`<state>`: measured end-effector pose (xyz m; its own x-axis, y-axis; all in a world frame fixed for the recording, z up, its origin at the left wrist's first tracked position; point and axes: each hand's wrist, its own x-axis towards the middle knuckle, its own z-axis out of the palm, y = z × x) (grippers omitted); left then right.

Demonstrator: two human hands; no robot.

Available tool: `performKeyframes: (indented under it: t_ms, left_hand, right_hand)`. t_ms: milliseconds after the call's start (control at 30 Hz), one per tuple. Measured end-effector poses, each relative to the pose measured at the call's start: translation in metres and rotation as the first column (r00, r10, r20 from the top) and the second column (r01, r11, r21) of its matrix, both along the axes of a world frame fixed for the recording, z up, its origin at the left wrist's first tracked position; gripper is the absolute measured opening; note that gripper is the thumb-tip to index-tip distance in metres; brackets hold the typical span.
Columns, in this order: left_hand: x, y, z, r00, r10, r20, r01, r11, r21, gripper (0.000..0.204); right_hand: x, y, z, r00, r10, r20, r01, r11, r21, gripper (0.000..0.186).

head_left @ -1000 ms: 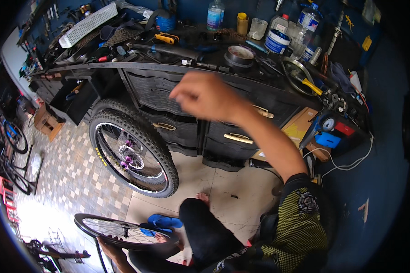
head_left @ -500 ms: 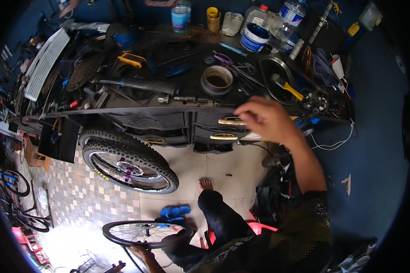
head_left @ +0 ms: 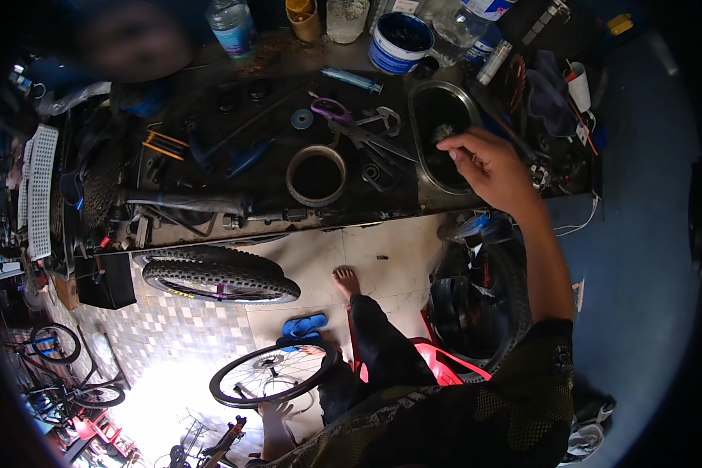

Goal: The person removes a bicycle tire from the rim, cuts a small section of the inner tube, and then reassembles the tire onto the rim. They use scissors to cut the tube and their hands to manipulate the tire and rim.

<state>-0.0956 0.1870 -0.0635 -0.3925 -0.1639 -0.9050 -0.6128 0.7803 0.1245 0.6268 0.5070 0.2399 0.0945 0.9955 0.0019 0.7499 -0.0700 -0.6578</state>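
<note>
My left hand is at the near rim of a bicycle wheel with a black rim, thin spokes and a disc rotor. The wheel tilts beside my knee, and the hand appears to support it from below. Over an oval metal tray of dark liquid on the workbench, my right hand is closed. Greyish brush bristles poke out beyond its fingertips; the fist hides the brush's handle.
Purple-handled scissors, a round metal ring and a blue-and-white tub crowd the bench. Below stand knobby-tyred wheels, a red plastic chair and blue flip-flops. A dark wheel leans at right.
My right hand has moved from above the bench's front edge to the tray and closed on the yellow-handled brush there. The wheel has tilted, showing more spokes. The whole view has shifted.
</note>
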Motion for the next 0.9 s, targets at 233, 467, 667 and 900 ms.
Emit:
performKeyframes:
  t_ms: [233, 467, 667, 900]
  left_hand:
    - [0.001, 0.017, 0.016, 0.993, 0.012, 0.114, -0.001, 0.996, -0.090, 0.040]
    - [0.007, 0.030, 0.017, 1.000, 0.002, 0.001, -0.001, 0.981, -0.192, 0.040]
    - [0.013, 0.027, 0.010, 0.999, -0.017, -0.040, 0.010, 0.985, -0.173, 0.026]
    - [0.009, 0.016, 0.009, 0.998, -0.053, -0.031, 0.048, 0.986, -0.157, 0.059]
  right_hand:
    - [0.013, 0.011, -0.025, 0.994, -0.008, -0.112, 0.001, 0.998, -0.058, 0.023]
    - [0.016, 0.016, -0.034, 0.972, -0.030, -0.231, 0.008, 0.995, -0.095, 0.023]
    - [-0.001, 0.015, -0.029, 0.995, -0.020, -0.096, 0.013, 0.997, -0.075, 0.017]
    - [-0.022, 0.017, -0.011, 0.998, 0.057, 0.005, -0.057, 0.996, -0.072, 0.018]
